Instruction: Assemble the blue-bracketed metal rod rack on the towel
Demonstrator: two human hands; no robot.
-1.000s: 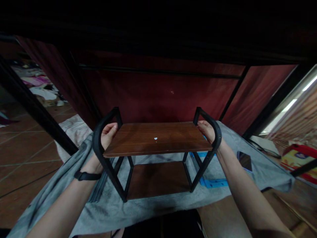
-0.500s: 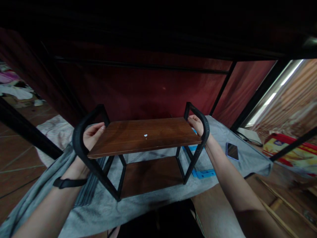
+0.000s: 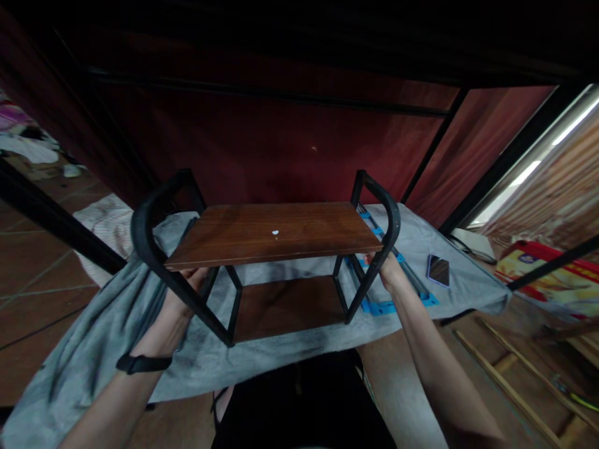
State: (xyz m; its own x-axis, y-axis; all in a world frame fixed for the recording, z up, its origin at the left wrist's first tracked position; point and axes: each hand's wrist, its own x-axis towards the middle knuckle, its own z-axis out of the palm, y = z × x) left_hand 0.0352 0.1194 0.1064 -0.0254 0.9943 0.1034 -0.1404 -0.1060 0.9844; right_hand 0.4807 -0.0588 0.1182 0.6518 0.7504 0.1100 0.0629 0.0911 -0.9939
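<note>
A small two-tier rack stands on a grey cloth (image 3: 93,324) spread over the floor. Its top is a dark brown wooden shelf (image 3: 276,234) with a white speck, and its black metal side frames (image 3: 154,249) curve up at both ends. A lower wooden shelf (image 3: 285,305) sits between the legs. My left hand (image 3: 187,290) reaches under the top shelf's left end, fingers curled up against its underside. My right hand (image 3: 386,268) is under the right end, behind the right frame (image 3: 384,240), with its fingers mostly hidden.
A blue plastic part (image 3: 381,305) lies on the cloth just right of the rack, and a phone (image 3: 438,270) beyond it. A dark red panelled wall with black bars stands behind. Wooden sticks (image 3: 505,386) and a red-yellow box (image 3: 547,274) lie at right.
Both hands have dropped from the ends of the top shelf to beneath it. The rack sits slightly higher and farther in view, and the camera has shifted.
</note>
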